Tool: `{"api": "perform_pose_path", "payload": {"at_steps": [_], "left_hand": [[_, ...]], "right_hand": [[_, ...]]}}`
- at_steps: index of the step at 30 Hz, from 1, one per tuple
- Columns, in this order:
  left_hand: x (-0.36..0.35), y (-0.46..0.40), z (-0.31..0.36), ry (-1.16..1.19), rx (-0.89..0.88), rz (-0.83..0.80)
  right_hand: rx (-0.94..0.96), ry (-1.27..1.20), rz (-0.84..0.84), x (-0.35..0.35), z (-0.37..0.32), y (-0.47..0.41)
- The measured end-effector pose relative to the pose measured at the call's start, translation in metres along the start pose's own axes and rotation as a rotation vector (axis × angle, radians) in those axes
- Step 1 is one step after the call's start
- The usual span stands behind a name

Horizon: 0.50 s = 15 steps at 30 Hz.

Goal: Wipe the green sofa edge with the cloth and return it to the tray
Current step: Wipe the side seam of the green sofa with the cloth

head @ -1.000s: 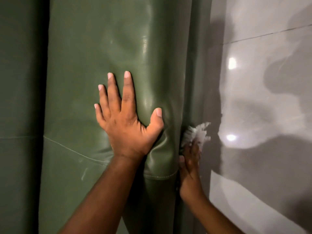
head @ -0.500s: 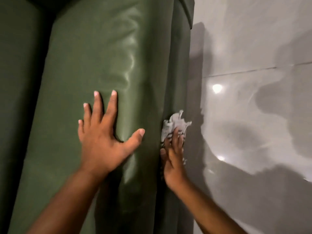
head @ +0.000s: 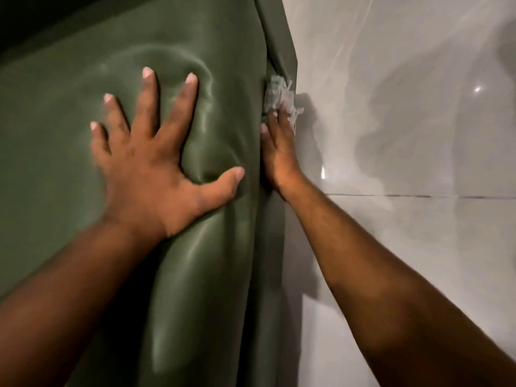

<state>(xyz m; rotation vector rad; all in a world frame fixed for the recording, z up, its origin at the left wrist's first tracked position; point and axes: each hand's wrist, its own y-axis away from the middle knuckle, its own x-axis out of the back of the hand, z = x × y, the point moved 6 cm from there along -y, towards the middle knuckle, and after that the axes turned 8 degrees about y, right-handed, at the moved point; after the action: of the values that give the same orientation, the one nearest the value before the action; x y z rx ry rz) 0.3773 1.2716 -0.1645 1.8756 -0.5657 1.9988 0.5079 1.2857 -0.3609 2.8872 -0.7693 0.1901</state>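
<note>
Meanwhile, the left hand [head: 150, 174] lay flat with fingers spread on the green sofa [head: 83, 79] at centre left, denting the cushion. At centre right the right hand [head: 279, 155] pressed the cloth [head: 276, 92] under its fingertips [head: 282, 113] against the sofa edge [head: 275, 247], higher in the frame than half a second before; wiping seemingly continued. Count: two hands, one cloth, one sofa; no tray visible. Floor tiles [head: 405, 247] filled the right.

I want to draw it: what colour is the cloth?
Pale grey-white, frayed at the edges. The cloth shows in the head view, the only one.
</note>
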Motion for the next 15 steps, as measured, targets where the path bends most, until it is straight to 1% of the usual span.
{"api": "perform_pose_path", "payload": {"at_steps": [2,5,7,9,11,13,15], "left_hand": [[-0.003,0.004,0.001,0.015,0.0,0.017],[-0.004,0.006,0.005,0.017,0.005,0.001],[-0.004,0.007,0.005,0.021,0.004,0.004],[-0.004,0.005,0.005,0.023,0.004,0.002],[-0.005,0.005,0.009,0.021,0.01,-0.009],[-0.003,0.005,0.01,0.002,0.033,-0.031],[0.001,0.003,0.006,-0.005,0.036,-0.04]], "right_hand": [[-0.047,-0.009,-0.001,0.003,-0.001,-0.028],[-0.112,-0.08,-0.01,0.006,0.003,-0.046],[-0.201,-0.198,-0.036,0.006,0.01,-0.055],[-0.344,-0.375,-0.013,0.005,0.024,-0.06],[-0.502,-0.488,0.05,0.009,0.036,-0.051],[-0.613,-0.566,0.109,0.02,0.04,-0.018],[-0.675,-0.726,0.076,0.042,0.031,0.026]]}}
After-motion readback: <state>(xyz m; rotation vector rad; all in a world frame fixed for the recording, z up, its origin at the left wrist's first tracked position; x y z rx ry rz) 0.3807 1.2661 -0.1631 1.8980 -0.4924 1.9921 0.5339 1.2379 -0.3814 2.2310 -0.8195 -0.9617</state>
